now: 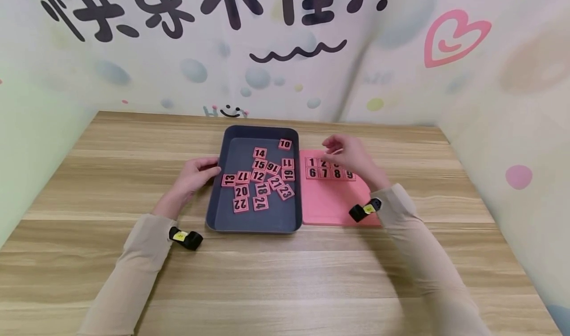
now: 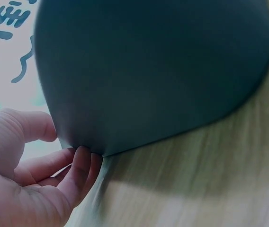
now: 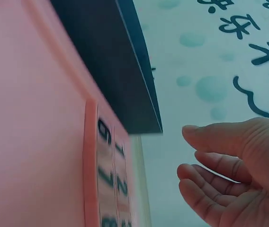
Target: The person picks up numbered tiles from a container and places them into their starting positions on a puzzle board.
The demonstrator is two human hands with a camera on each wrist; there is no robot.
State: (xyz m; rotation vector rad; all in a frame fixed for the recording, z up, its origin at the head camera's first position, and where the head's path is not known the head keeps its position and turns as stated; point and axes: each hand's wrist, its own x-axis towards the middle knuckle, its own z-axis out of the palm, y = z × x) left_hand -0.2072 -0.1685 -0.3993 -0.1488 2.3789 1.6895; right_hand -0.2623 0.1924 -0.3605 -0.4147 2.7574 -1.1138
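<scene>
My left hand rests against the outer left side of a dark blue-grey tray, thumb and fingertips touching its wall in the left wrist view. Pink number tiles lie scattered in the tray, turned various ways. Over the top of a pink board, my right hand hovers with loosely bent fingers. Nothing shows between its thumb and fingers in the right wrist view. Two rows of number tiles sit on the board; the hand hides part of the upper row.
The tray and board stand side by side on a wood-grain table. Behind them rises a white wall covering with black lettering and coloured dots. A black camera is strapped to each wrist.
</scene>
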